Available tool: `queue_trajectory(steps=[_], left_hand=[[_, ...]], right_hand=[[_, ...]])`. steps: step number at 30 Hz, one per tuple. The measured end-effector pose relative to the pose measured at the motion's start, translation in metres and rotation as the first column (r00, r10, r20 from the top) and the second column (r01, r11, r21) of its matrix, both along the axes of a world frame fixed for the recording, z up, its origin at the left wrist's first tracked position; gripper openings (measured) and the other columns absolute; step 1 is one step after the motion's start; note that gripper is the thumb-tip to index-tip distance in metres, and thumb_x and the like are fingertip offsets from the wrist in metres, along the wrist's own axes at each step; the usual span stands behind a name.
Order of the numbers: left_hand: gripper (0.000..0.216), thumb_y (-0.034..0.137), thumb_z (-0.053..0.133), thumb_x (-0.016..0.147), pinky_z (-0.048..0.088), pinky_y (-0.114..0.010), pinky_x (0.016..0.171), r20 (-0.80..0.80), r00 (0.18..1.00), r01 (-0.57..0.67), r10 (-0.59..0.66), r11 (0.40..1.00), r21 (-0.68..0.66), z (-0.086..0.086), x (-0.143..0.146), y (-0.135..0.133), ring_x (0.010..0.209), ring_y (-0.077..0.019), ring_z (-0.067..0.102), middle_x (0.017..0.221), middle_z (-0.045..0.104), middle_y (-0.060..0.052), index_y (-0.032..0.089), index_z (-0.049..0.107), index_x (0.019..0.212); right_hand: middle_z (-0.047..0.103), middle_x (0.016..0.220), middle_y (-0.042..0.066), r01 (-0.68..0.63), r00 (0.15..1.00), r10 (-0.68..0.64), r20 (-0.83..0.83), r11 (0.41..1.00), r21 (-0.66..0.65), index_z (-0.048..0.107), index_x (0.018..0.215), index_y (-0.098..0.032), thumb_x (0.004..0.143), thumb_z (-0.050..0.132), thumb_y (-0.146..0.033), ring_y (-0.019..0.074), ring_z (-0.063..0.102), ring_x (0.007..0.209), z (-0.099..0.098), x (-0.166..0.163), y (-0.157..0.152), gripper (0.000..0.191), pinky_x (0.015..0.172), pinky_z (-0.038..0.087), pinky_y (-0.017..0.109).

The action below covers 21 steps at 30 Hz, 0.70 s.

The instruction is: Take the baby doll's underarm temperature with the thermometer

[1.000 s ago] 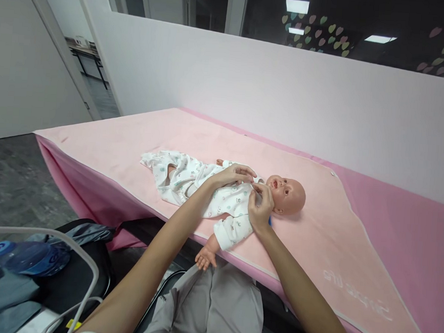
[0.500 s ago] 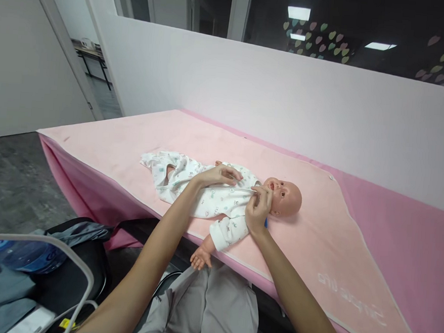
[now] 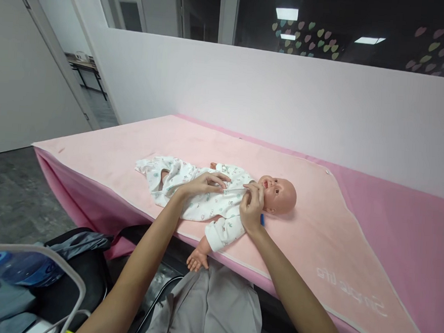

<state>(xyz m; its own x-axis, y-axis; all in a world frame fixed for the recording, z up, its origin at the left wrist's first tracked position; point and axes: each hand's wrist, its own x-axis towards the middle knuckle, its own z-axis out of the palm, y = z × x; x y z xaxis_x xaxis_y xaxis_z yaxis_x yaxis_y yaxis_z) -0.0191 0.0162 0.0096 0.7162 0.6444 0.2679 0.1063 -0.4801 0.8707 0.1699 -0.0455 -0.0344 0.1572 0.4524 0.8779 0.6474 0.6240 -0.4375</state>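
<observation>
A bald baby doll (image 3: 284,196) lies on its back, head to the right, dressed in a white patterned romper (image 3: 204,208). My right hand (image 3: 252,204) pinches the romper's front edge near the collar, just below the doll's chin. Over the chest and belly rests my left hand (image 3: 204,184), its fingers stretched out and apart, touching the front edge of the cloth. Between my hands that edge runs in a nearly straight line. A doll arm (image 3: 199,255) hangs over the table's near side. Something small and blue (image 3: 263,220) shows beside my right wrist.
The doll lies on a pink mat (image 3: 133,135) over a pink-covered table, against a white wall (image 3: 287,100). At lower left a black chair (image 3: 93,274) holds grey cloth and a large plastic bottle (image 3: 25,268). A pale curved tube (image 3: 66,267) crosses there.
The view has shifted slightly. My left hand's fingers have straightened along the romper's front edge. My right hand keeps its pinch near the collar, and the doll lies as before.
</observation>
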Motion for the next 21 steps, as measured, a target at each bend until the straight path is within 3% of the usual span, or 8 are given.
queue_trajectory(steps=[5, 11, 17, 21], left_hand=[[0.016, 0.031, 0.062, 0.076, 0.038, -0.030, 0.090, 0.051, 0.999, 0.004, -0.002, 0.999, -0.035, 0.0027, -0.0001, -0.0037, 0.106, -0.0183, 0.050, 0.111, 0.056, -0.008, 0.017, 0.063, 0.083], [0.027, 0.040, 0.051, 0.082, 0.040, -0.025, 0.071, 0.024, 0.993, -0.114, 0.114, 0.993, 0.008, 0.0031, 0.0045, -0.0080, 0.077, -0.0131, 0.050, 0.082, 0.055, -0.002, 0.015, 0.059, 0.088], [0.035, 0.045, 0.047, 0.085, 0.041, -0.028, 0.080, 0.015, 0.987, -0.163, 0.162, 0.986, 0.045, 0.0007, 0.0065, -0.0070, 0.089, -0.0179, 0.054, 0.092, 0.061, -0.006, 0.014, 0.062, 0.093], [0.033, 0.040, 0.061, 0.076, 0.042, -0.029, 0.084, -0.010, 0.993, -0.114, 0.114, 0.993, 0.030, 0.0026, 0.0059, -0.0085, 0.095, -0.0195, 0.056, 0.098, 0.064, -0.007, 0.014, 0.064, 0.096]], right_hand=[[0.053, 0.094, 0.008, -0.001, 0.998, 0.002, 0.059, 1.000, -0.025, 0.056, 0.096, -0.019, 0.081, 0.039, -0.009, 0.0192, 0.053, 0.095, 0.0014, -0.0013, -0.0021, 0.025, 0.086, 0.046, 0.037], [0.054, 0.095, 0.009, 0.006, 0.993, -0.001, 0.115, 0.999, -0.039, 0.057, 0.097, -0.018, 0.081, 0.042, -0.011, 0.0196, 0.054, 0.094, 0.0038, -0.0016, -0.0033, 0.023, 0.084, 0.047, 0.036], [0.061, 0.093, 0.008, 0.004, 0.989, 0.005, 0.151, 0.998, -0.059, 0.057, 0.099, -0.018, 0.085, 0.040, -0.014, 0.0189, 0.056, 0.091, 0.0038, -0.0024, -0.0025, 0.022, 0.083, 0.048, 0.035], [0.063, 0.089, 0.008, 0.008, 0.988, 0.003, 0.153, 0.998, -0.068, 0.058, 0.098, -0.017, 0.087, 0.039, -0.016, 0.0181, 0.058, 0.087, 0.0027, -0.0024, -0.0018, 0.021, 0.080, 0.048, 0.034]])
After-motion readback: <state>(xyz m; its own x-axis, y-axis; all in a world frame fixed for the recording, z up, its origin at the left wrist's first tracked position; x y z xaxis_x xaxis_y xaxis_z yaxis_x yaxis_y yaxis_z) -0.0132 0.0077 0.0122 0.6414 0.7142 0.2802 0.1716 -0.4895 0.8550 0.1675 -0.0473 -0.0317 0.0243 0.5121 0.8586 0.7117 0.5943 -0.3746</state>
